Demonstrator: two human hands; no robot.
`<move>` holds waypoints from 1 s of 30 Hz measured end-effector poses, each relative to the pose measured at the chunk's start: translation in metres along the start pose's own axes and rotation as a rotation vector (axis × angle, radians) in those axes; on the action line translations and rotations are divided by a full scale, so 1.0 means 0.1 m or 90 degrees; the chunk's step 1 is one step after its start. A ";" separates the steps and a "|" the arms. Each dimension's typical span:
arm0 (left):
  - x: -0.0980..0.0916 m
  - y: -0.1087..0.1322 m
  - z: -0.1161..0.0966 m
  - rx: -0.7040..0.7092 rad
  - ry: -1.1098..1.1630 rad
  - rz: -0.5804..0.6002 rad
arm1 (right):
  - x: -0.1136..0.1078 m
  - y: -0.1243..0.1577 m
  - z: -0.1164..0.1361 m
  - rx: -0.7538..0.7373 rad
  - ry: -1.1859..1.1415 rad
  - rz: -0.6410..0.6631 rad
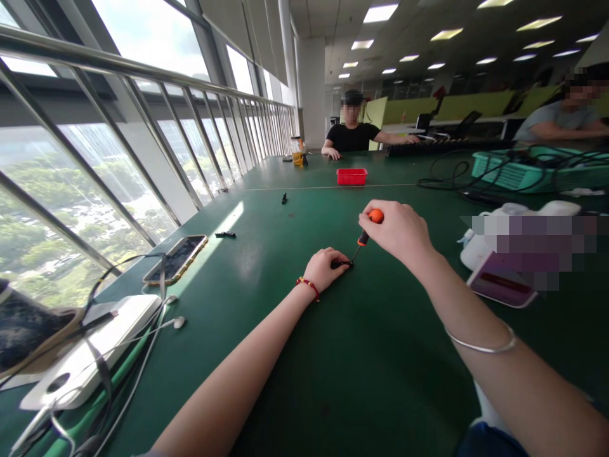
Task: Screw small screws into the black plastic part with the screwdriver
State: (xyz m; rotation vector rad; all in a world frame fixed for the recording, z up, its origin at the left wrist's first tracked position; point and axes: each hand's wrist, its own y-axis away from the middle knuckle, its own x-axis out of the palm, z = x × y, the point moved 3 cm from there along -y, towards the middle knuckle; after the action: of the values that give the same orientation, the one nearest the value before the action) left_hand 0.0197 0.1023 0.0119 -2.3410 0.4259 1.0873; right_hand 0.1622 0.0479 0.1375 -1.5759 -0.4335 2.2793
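Observation:
My right hand (399, 228) grips a screwdriver (363, 238) with an orange and black handle. Its thin shaft slants down to the left, and the tip meets a small black part (341, 263) on the green table (266, 285). Pinched around that part, my left hand (323, 268) rests on the tabletop; its fingers hide most of the piece, so its exact kind does not show. Farther off lie two more small black pieces, one (225, 235) to the left and one (284, 198) nearer the far end.
A phone (176, 259), a white device (95, 352) and earphone cables fill the left edge beside the railing. Ahead stands a red tray (352, 177). On the right are a teal basket (514, 172) with black cables and a purple-white object (504, 282). Two people sit farther back.

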 end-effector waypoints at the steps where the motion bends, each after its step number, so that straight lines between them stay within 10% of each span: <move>1: 0.00 0.00 0.00 0.001 0.001 -0.002 | 0.00 0.00 0.00 0.001 -0.002 -0.004; 24: 0.01 0.00 -0.03 0.001 -0.013 0.009 | 0.02 0.00 0.00 0.014 0.015 -0.007; 30: -0.44 0.05 -0.24 -0.094 -0.133 0.058 | 0.03 -0.02 -0.03 0.024 0.022 0.004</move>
State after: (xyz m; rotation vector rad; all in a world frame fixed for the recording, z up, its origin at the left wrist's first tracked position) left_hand 0.0043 0.0870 0.0568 -2.3195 0.3898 1.4345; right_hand 0.1639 0.0515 0.1350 -1.5981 -0.3740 2.2472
